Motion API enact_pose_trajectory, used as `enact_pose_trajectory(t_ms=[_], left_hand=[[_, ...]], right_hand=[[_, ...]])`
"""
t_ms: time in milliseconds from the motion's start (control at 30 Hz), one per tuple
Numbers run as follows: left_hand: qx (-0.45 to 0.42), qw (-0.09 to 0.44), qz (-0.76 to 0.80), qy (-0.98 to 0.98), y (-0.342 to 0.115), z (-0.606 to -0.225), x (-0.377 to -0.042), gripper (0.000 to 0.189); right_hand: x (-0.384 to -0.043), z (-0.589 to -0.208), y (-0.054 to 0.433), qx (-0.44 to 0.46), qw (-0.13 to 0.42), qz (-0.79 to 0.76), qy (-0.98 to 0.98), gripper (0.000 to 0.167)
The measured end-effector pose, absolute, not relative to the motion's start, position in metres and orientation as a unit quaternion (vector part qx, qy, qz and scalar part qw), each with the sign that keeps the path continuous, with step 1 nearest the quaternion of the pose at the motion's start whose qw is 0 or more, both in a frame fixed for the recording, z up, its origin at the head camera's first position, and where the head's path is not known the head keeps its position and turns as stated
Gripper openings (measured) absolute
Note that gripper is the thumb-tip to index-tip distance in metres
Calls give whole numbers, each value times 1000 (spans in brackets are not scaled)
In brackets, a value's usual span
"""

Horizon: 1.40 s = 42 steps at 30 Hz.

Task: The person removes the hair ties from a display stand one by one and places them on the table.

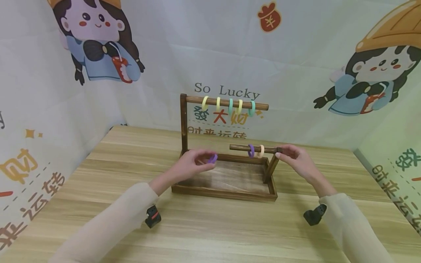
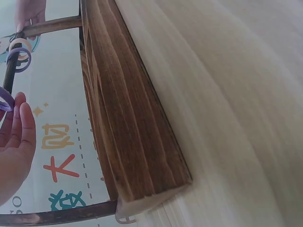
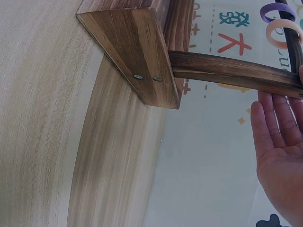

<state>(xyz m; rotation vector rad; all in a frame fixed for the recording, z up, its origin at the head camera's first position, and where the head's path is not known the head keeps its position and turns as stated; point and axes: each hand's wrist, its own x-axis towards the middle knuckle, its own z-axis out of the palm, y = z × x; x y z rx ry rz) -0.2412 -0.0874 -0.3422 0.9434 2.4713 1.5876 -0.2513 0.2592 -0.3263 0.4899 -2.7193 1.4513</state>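
Observation:
My left hand (image 1: 192, 164) pinches a purple ring (image 1: 213, 158) between thumb and fingers, left of the free end of the lower rod (image 1: 239, 147). In the left wrist view that held ring (image 2: 5, 100) overlaps the rod's end. Another purple ring (image 1: 251, 151) and a peach ring (image 1: 261, 151) hang on the lower rod near its post. With thumb and fingertips, my right hand (image 1: 300, 162) grips the top of the short post (image 1: 271, 168), where the rod joins it. Both belong to a dark wooden stand with a tray base (image 1: 223, 195).
The stand's taller post (image 1: 184, 122) carries an upper rod (image 1: 263, 106) with several yellow and green rings, among them a yellow ring (image 1: 205, 103). Beneath is a light wood table (image 1: 210, 230); a printed cloth (image 1: 184, 47) hangs behind it.

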Motion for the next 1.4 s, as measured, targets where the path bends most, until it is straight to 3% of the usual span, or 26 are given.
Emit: enact_pose_trajectory(t_ms=[533, 833, 1400], left_hand=[[321, 17, 483, 815, -107, -350, -222, 33], [339, 27, 457, 822, -126, -359, -213, 35], [386, 1, 367, 846, -149, -378, -189, 34]], right_hand=[[-250, -325, 261, 156, 16, 458, -875, 49], [-251, -325, 259, 157, 17, 457, -876, 47], [-250, -325, 259, 156, 15, 456, -876, 47]])
